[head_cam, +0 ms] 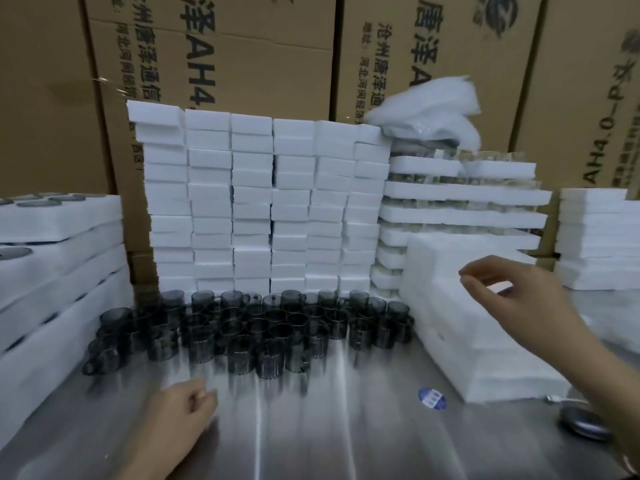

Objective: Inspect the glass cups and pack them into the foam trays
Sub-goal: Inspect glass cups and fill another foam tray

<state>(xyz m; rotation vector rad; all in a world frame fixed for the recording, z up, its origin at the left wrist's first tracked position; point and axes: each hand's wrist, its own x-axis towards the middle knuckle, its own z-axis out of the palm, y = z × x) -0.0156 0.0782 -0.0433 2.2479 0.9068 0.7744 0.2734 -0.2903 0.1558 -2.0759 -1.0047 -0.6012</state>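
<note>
While the left hand (183, 407) rests loosely curled and empty on the steel worktop (311, 438), the right hand (512, 299) hovers with relaxed fingers, holding nothing, over a foam block (460, 327) whose long axis runs from near right to far left. Dark glass cups (249, 327) stand upright, mouths up, in a dense cluster too blurred to count, hemmed by foam trays (52, 271) at left and stacked foam behind. Bare worktop lies open in front of the cups. One blue sticker (432, 398) lies near the block.
</note>
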